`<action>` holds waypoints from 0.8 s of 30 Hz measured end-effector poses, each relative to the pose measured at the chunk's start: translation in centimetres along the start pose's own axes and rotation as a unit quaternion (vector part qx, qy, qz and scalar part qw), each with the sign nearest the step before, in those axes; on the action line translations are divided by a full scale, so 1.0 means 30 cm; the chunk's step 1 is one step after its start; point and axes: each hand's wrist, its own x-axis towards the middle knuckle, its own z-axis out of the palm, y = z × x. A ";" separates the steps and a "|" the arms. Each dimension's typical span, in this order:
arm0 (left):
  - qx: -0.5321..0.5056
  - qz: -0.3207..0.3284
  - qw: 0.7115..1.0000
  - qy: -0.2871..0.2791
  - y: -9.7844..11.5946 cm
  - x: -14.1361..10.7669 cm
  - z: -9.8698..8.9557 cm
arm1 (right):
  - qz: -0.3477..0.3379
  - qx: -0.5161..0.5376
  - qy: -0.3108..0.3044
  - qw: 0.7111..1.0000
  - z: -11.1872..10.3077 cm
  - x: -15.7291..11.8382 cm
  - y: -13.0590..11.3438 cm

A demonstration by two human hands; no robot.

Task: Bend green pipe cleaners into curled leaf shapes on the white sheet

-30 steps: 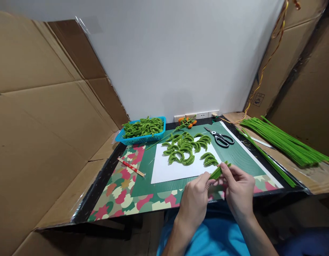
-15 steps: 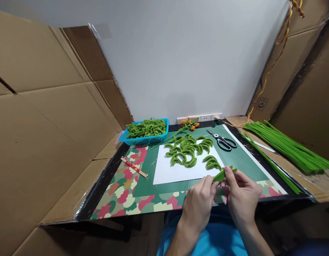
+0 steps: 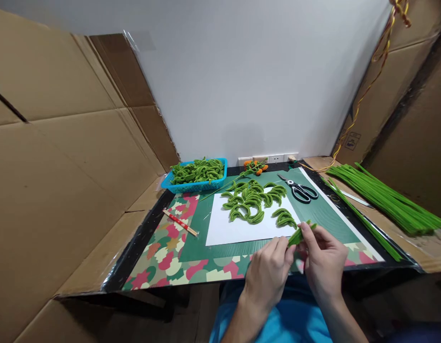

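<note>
A short bundle of green pipe cleaners (image 3: 296,236) is pinched between my two hands, just off the near right corner of the white sheet (image 3: 220,233). My left hand (image 3: 268,267) closes on its lower left end. On its upper right end, the thumb and fingers of my right hand (image 3: 322,255) are closed. Beyond them lie curved leaf shapes of green pipe cleaner (image 3: 285,217), with a larger cluster of similar curved pieces (image 3: 247,202) further back on the sheet. The fingertips partly cover the bundle.
Black-handled scissors (image 3: 301,189) lie on the green mat (image 3: 331,214). A blue basket (image 3: 194,187) full of green pieces stands back left, near an orange-flowered stem (image 3: 255,166). Wrapped chopsticks (image 3: 180,222) lie left. Long green pipe cleaners (image 3: 381,195) are piled right, beside cardboard walls (image 3: 70,157).
The bundle is tilted a little more steeply between my fingers. My left hand has shifted slightly, and both hands still hold the bundle. The view has moved a touch.
</note>
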 end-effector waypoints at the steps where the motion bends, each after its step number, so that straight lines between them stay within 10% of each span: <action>1: -0.002 -0.002 1.000 0.000 -0.001 -0.001 0.002 | 0.011 0.010 -0.013 1.000 -0.002 0.004 0.004; 9: -0.114 -0.062 0.991 -0.027 -0.001 0.010 -0.031 | 0.031 0.007 -0.107 0.994 -0.020 0.021 0.031; 15: -0.364 -0.130 0.920 -0.055 -0.014 0.026 -0.063 | 0.062 0.004 -0.188 0.980 -0.019 0.025 0.018; 24: -0.497 -0.177 0.848 -0.054 -0.055 0.032 -0.034 | -0.026 -0.024 -0.099 0.994 -0.011 0.024 0.020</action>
